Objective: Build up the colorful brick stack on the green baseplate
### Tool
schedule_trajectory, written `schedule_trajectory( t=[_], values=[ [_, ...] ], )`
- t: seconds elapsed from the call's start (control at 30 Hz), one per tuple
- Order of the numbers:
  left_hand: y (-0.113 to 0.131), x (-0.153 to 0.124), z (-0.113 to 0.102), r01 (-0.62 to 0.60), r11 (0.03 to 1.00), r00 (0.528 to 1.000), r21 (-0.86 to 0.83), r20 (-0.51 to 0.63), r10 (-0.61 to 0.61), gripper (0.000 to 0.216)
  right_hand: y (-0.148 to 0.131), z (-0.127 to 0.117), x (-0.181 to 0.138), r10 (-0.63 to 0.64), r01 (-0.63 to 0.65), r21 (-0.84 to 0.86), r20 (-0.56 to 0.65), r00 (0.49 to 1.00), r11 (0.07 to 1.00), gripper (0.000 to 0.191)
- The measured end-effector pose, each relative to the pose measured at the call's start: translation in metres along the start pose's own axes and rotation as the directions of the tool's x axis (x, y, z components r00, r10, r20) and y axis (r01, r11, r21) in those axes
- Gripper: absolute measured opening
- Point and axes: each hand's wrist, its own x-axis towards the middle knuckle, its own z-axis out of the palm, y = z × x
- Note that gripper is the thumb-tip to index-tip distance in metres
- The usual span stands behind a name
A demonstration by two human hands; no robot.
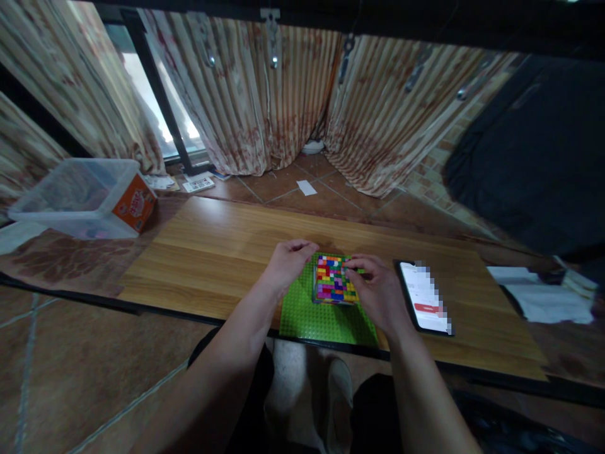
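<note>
A block of multicoloured toy building bricks (331, 282), several layers high, stands on a green studded baseplate (302, 321) near the table's front edge. My right hand (373, 284) reaches over the block's right side, thumb and forefinger bent together at its top. Whether a small brick sits between those fingertips is too small to see. Off the block's far left corner, my left hand (293, 257) hovers by the baseplate's back edge, its fingers closed in a pinch. Anything inside that pinch is hidden.
A phone with a lit screen (423, 299) lies right of the baseplate on the wooden table (208, 252). At the far left is a clear plastic bin (70, 202) with an orange label. Papers (543, 293) lie at the right, and curtains (255, 101) hang behind.
</note>
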Motion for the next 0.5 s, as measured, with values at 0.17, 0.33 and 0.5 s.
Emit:
schedule_trajectory(
  t=[0.17, 0.33, 0.5],
  values=[
    [-0.001, 0.003, 0.0, 0.008, 1.0, 1.0, -0.005, 0.001, -0.008, 0.012, 0.003, 0.001, 0.0, 0.035, -0.035, 0.046, 0.002, 0.999, 0.998, 0.019],
    [-0.001, 0.003, 0.0, 0.01, 1.0, 1.0, -0.011, 0.0, -0.01, 0.013, 0.008, 0.002, 0.0, 0.051, -0.05, 0.096, -0.016, 0.999, 0.994, 0.017],
    [-0.001, 0.001, 0.0, 0.014, 1.0, 1.0, -0.011, 0.003, -0.014, 0.012, 0.011, 0.003, 0.001, 0.123, -0.118, 0.123, -0.037, 0.992, 0.985, 0.016]
  ],
)
